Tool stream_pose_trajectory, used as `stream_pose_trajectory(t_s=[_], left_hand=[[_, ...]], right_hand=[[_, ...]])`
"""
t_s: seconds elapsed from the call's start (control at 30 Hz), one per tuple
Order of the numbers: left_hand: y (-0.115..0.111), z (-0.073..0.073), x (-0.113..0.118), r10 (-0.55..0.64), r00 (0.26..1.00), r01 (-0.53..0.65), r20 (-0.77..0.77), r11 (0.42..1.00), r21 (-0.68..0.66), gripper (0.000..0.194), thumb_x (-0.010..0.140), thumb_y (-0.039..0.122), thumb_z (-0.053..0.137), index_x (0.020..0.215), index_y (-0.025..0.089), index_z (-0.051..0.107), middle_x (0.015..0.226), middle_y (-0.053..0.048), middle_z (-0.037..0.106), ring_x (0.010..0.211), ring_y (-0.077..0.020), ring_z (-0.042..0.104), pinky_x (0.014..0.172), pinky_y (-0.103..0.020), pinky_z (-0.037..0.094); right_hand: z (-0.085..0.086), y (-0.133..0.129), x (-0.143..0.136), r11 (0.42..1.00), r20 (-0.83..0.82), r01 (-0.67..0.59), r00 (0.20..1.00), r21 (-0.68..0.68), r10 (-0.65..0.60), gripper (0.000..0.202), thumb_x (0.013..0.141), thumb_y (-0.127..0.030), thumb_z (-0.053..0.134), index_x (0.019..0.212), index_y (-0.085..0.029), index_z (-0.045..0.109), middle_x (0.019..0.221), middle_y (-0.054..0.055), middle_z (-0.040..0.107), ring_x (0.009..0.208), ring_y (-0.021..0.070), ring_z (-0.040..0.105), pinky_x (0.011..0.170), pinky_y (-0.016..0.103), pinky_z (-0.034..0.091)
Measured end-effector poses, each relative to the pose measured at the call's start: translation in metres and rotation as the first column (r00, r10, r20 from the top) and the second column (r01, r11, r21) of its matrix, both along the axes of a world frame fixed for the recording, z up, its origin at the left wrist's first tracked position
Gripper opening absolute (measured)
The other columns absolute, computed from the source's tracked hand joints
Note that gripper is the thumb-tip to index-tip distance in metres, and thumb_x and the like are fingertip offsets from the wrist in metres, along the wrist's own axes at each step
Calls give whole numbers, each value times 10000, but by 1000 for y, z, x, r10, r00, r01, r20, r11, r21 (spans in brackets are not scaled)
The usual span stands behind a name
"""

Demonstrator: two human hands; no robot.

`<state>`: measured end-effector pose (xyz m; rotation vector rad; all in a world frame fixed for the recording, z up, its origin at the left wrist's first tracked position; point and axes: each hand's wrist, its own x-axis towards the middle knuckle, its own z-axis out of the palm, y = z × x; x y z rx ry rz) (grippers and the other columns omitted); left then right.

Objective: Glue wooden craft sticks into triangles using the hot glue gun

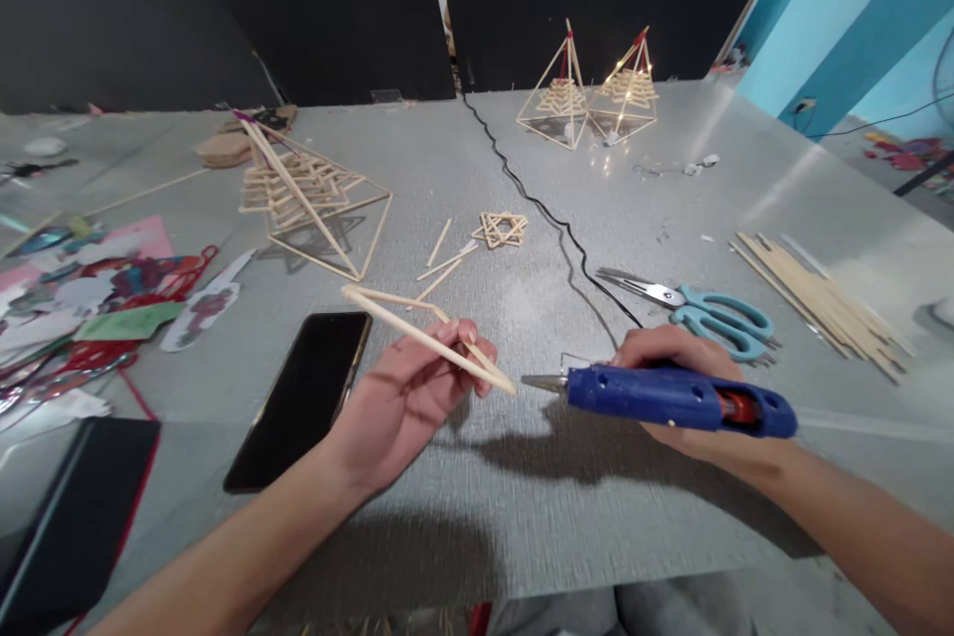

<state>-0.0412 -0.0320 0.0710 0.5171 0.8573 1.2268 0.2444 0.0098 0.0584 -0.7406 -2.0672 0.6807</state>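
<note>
My left hand (417,388) is closed on a triangle of thin wooden sticks (428,342), holding it up over the grey table. In my right hand (671,358) is a blue hot glue gun (648,399), lying sideways with its metal nozzle pointing left. The nozzle tip is just right of the triangle's near corner, with a small gap visible between them. My right fingers are partly hidden behind the glue gun. Beyond my left hand lie a small star of sticks (501,230) and several loose sticks (445,276).
A phone (298,397) lies left of my left hand. Light-blue scissors (701,308) and a pile of sticks (820,303) are at right. Stick pyramids (313,189) stand farther back, two at the back right (570,99). A black cord (522,184) crosses the table; paper scraps (126,298) lie left.
</note>
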Motion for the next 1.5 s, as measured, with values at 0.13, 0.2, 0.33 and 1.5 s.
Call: stream_pose_trajectory(t_s=[0.13,0.2,0.33,1.5], left_hand=[[0,0,-1,-22,1000,22,6,1000,-12,127,895,210,817,794,144,779,799,-64,712,704,-150,666,712,-223,621],[0,0,-2,-28,1000,28,11,1000,-1,136,876,228,846,793,144,779,785,-59,705,703,-149,663,712,-217,617],[-1,-2,-3,-38,999,38,7,999,14,152,867,243,860,791,140,777,779,-61,697,701,-150,654,704,-219,612],[0,-5,-2,-55,998,54,-42,998,-26,332,723,374,1015,761,148,775,756,-46,684,711,-163,641,665,-227,598]], right_hand=[[3,-2,-4,989,7,133,991,-61,-133,150,909,-193,745,955,-304,654,716,-56,737,546,148,674,522,264,535],[2,-1,-5,994,7,88,996,-57,-88,198,870,-154,740,959,-305,650,701,-65,733,534,147,671,526,260,532],[-3,4,-4,998,51,-47,998,-33,49,252,822,-116,718,984,-301,666,725,-56,751,573,152,706,564,252,548],[-6,9,0,982,22,-170,985,-82,173,181,842,-198,678,1005,-273,708,772,-30,756,635,139,697,601,236,521]])
